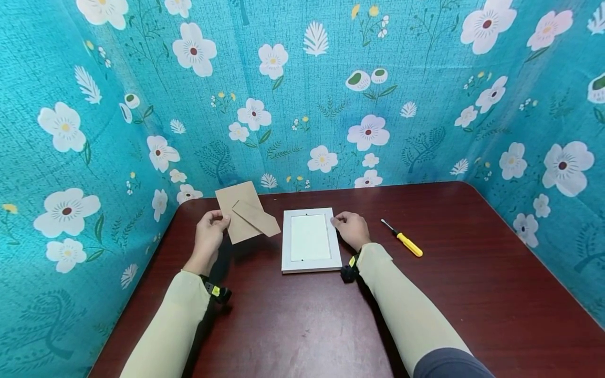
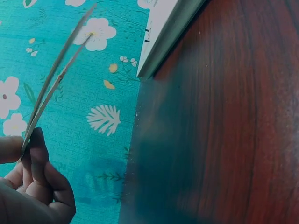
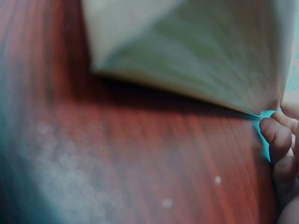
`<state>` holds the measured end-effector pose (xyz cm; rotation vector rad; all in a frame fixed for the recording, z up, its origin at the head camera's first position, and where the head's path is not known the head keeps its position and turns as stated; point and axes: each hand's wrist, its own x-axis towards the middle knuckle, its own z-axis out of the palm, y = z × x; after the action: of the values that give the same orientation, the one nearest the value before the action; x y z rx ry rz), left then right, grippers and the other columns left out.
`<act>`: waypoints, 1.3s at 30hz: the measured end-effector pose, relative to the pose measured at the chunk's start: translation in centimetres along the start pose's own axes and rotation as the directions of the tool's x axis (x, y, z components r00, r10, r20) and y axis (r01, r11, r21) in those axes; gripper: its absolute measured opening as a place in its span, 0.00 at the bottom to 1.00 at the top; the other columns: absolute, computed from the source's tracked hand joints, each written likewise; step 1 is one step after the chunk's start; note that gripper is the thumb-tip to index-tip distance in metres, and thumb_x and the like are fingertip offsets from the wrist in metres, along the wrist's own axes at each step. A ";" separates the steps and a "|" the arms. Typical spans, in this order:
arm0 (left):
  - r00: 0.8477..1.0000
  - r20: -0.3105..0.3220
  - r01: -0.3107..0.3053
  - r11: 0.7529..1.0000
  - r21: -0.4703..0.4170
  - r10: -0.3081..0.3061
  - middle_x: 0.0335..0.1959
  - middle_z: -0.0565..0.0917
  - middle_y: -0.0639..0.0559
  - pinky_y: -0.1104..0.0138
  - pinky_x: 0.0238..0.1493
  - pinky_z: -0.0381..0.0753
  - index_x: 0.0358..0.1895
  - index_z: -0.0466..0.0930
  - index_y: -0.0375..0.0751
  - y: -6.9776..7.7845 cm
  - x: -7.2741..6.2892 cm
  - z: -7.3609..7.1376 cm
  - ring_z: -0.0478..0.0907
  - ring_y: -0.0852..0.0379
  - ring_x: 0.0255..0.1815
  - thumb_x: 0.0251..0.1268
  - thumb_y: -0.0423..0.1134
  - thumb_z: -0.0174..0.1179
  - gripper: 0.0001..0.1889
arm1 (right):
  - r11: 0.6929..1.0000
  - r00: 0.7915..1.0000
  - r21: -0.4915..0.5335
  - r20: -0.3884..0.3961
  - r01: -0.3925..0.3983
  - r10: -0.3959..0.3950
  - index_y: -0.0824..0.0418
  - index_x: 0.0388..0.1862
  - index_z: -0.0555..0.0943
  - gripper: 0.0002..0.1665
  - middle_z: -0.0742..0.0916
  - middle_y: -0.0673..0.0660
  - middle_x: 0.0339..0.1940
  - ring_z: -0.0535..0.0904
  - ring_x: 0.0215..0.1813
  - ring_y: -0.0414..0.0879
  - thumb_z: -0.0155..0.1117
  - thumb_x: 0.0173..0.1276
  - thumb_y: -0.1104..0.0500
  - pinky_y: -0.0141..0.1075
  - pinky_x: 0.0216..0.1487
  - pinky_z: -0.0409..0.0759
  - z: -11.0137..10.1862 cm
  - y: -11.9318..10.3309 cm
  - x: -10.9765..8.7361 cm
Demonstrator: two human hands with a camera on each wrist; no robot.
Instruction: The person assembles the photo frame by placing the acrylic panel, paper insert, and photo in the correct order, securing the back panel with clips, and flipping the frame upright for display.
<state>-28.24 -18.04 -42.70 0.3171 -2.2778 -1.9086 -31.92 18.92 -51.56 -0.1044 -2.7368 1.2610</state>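
Note:
My left hand (image 1: pixel 209 236) pinches the left edge of a brown frame backing board (image 1: pixel 238 231), lifted above the table, with its easel stand (image 1: pixel 257 216) jutting out to the right. Seen nearly edge-on in the left wrist view, the backing board (image 2: pixel 43 95) sits between thumb and fingers. A white picture frame (image 1: pixel 312 266) lies flat, a pale panel (image 1: pixel 309 237) inside its border and small dark tabs at top and bottom. At the frame's right edge, near its upper corner, my right hand (image 1: pixel 352 229) grips it. The right wrist view has those fingers (image 3: pixel 278 137) at the frame's side.
A screwdriver (image 1: pixel 407 244) with a yellow and black handle lies to the right of my right hand. The dark red wooden table (image 1: pixel 293 325) reaches back to a turquoise floral cloth (image 1: pixel 302 121), which hangs behind it and along both sides.

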 end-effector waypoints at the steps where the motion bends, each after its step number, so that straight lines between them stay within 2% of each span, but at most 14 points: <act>1: 1.000 0.001 0.008 1.000 -0.002 -0.008 0.40 0.78 0.43 0.51 0.54 0.70 0.57 0.72 0.35 0.0 0.0 0.0 0.74 0.52 0.42 0.73 0.39 0.56 0.15 | 1.000 1.000 0.000 -0.002 0.001 -0.001 0.53 0.39 0.84 0.14 0.84 0.50 0.31 0.77 0.34 0.49 0.61 0.71 0.45 0.43 0.39 0.73 0.0 0.0 0.0; 11: 0.999 0.018 0.041 0.999 -0.009 -0.041 0.41 0.78 0.44 0.51 0.57 0.68 0.58 0.73 0.36 -0.2 0.0 0.3 0.73 0.51 0.43 0.73 0.40 0.57 0.16 | 1.000 1.000 0.004 0.004 0.011 -0.011 0.53 0.40 0.84 0.14 0.84 0.50 0.31 0.76 0.34 0.49 0.60 0.71 0.45 0.43 0.38 0.73 0.1 0.2 0.0; 19: 0.998 0.034 0.046 0.999 -0.011 -0.046 0.49 0.77 0.41 0.56 0.58 0.67 0.61 0.72 0.35 -0.3 0.0 0.7 0.72 0.50 0.51 0.76 0.41 0.53 0.18 | 1.000 1.000 0.007 -0.013 0.020 -0.020 0.52 0.40 0.84 0.14 0.84 0.50 0.31 0.77 0.34 0.49 0.61 0.71 0.45 0.44 0.39 0.73 0.3 0.4 0.2; 27: 0.996 0.065 0.059 0.998 -0.013 -0.058 0.53 0.76 0.40 0.56 0.60 0.67 0.62 0.72 0.36 -0.3 -0.1 1.2 0.71 0.49 0.54 0.76 0.41 0.53 0.18 | 1.000 0.999 0.010 -0.024 0.027 -0.026 0.52 0.39 0.85 0.14 0.84 0.49 0.31 0.77 0.34 0.48 0.61 0.70 0.44 0.44 0.38 0.74 0.4 0.6 0.2; 39: 0.994 0.103 0.047 0.999 -0.020 -0.045 0.59 0.75 0.40 0.53 0.64 0.66 0.64 0.72 0.36 -0.1 -0.2 2.0 0.71 0.47 0.60 0.76 0.42 0.52 0.20 | 0.999 0.999 0.028 -0.035 0.036 -0.035 0.52 0.38 0.85 0.13 0.84 0.48 0.28 0.77 0.31 0.48 0.62 0.70 0.45 0.43 0.35 0.73 0.4 0.6 0.2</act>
<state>-28.51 -16.10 -43.11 0.2767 -2.3302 -2.0166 -32.18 18.97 -52.26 -0.0741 -2.6780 1.2770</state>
